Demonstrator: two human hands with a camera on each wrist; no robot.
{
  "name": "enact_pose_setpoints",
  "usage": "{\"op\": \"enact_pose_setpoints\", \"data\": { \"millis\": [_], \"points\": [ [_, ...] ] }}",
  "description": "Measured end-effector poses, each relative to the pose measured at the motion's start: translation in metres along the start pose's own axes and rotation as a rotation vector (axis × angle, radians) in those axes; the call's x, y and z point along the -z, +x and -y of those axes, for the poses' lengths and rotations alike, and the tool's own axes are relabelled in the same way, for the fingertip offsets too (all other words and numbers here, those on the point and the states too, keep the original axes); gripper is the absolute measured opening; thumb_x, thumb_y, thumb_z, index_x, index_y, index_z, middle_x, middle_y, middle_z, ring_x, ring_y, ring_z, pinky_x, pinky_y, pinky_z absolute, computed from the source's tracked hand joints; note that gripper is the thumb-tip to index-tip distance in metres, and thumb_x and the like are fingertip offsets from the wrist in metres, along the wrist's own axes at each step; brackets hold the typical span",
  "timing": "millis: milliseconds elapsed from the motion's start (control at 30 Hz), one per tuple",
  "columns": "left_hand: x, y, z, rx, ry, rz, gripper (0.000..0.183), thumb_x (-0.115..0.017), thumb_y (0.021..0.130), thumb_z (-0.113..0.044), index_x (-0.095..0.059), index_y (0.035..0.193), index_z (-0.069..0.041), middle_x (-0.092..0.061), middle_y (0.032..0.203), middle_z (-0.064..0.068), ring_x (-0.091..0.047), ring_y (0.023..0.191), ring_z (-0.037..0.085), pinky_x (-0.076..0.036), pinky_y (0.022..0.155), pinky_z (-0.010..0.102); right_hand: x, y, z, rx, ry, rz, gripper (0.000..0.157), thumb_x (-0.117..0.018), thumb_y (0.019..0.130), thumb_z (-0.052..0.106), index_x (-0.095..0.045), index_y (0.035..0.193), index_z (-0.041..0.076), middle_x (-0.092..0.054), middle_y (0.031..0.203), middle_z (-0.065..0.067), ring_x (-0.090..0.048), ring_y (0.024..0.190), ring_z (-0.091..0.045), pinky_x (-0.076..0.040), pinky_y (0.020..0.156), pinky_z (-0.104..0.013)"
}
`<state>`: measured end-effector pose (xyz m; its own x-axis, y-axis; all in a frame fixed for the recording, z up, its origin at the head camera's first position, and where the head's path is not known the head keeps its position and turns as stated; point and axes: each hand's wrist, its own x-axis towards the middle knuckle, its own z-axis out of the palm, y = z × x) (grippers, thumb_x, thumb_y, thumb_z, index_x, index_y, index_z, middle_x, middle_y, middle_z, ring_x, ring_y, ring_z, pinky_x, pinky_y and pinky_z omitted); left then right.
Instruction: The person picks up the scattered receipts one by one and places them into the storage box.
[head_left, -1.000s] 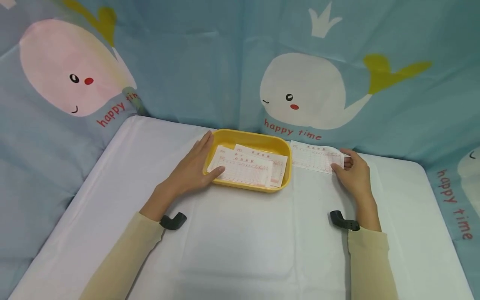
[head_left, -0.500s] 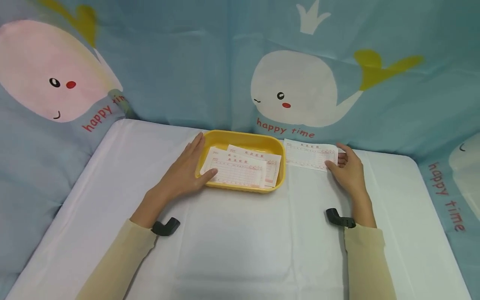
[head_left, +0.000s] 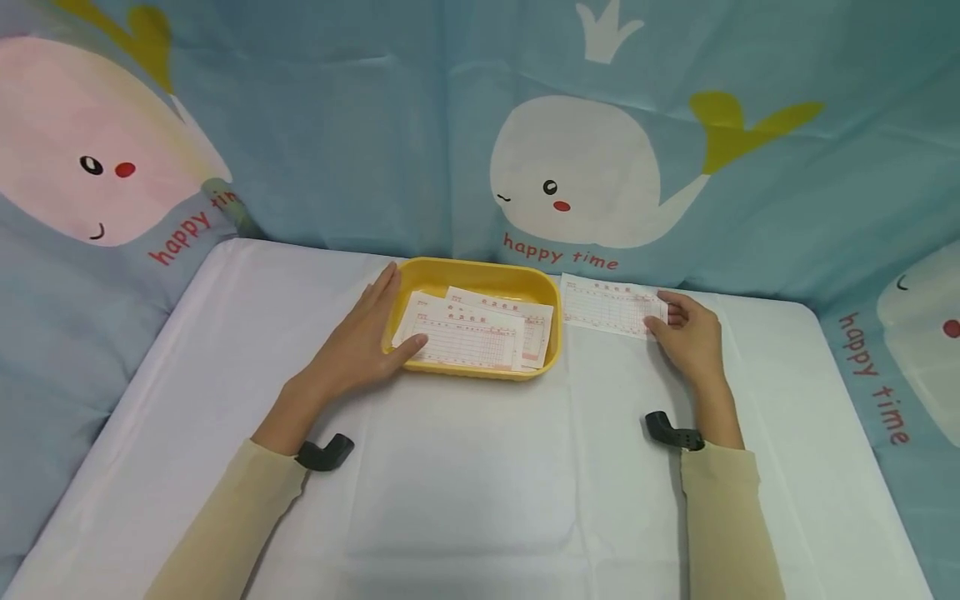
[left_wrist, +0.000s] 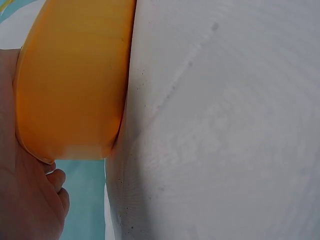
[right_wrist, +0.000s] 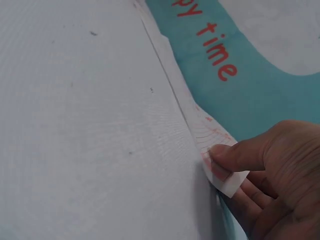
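A yellow plastic tray [head_left: 480, 268] stands at the back of the table with several receipt slips [head_left: 468, 337] lying in it, printed in red. My left hand [head_left: 360, 333] holds the tray's left end. Its fingers run along the outside and its thumb reaches over the front rim onto the slips. In the left wrist view, fingertips [left_wrist: 59, 180] show past the tray's orange-looking wall [left_wrist: 75, 85]. Right of the tray, my right hand [head_left: 690, 337] pinches the right end of a single receipt slip [head_left: 603, 307] between thumb and fingers. That slip's left edge is right at the tray's rim.
A white cloth covers the table [head_left: 465, 467]. Behind it hangs a blue curtain [head_left: 360, 150] printed with whales, close to the tray and the single slip. Each wrist wears a black camera mount [head_left: 326, 452].
The whole head view has shifted slightly, so tray, hands and slips all appear further left. Relative to the tray, both hands and the pinched slip keep their places.
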<state>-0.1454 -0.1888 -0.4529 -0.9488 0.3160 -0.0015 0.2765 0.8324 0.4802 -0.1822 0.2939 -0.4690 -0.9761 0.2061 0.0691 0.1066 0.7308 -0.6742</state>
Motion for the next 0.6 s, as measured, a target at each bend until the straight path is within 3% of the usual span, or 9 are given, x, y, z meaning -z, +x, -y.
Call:
{"op": "enact_pose_setpoints", "data": {
  "millis": [233, 367, 600],
  "points": [
    [-0.002, 0.001, 0.000, -0.001, -0.011, 0.004, 0.102, -0.047, 0.093, -0.071, 0.008, 0.162, -0.020, 0.012, 0.171, -0.007, -0.002, 0.161, 0.021, -0.013, 0.131, 0.049, 0.005, -0.003, 0.003, -0.092, 0.022, -0.017, 0.041, -0.067, 0.096, 0.029, -0.067, 0.133, 0.011, -0.066, 0.115, -0.011, -0.057, 0.092, -0.010, -0.042, 0.071, -0.005],
    [0.000, 0.002, -0.002, -0.017, -0.014, -0.005, 0.103, -0.048, 0.093, -0.071, 0.007, 0.162, -0.018, 0.011, 0.172, -0.005, -0.002, 0.161, 0.020, -0.013, 0.131, 0.048, 0.009, -0.005, 0.005, -0.106, 0.054, -0.014, 0.042, -0.069, 0.095, 0.025, -0.065, 0.134, 0.010, -0.065, 0.109, -0.008, -0.056, 0.084, -0.002, -0.044, 0.066, -0.004],
    [0.002, 0.001, -0.001, -0.029, 0.003, -0.008, 0.103, -0.049, 0.094, -0.068, 0.006, 0.162, -0.014, 0.010, 0.172, -0.001, -0.001, 0.161, 0.020, -0.011, 0.132, 0.046, 0.013, -0.007, 0.011, -0.122, 0.125, 0.052, 0.045, -0.072, 0.093, 0.025, -0.065, 0.132, 0.004, -0.060, 0.096, 0.004, -0.056, 0.079, 0.001, -0.048, 0.063, -0.008]
  ]
}}
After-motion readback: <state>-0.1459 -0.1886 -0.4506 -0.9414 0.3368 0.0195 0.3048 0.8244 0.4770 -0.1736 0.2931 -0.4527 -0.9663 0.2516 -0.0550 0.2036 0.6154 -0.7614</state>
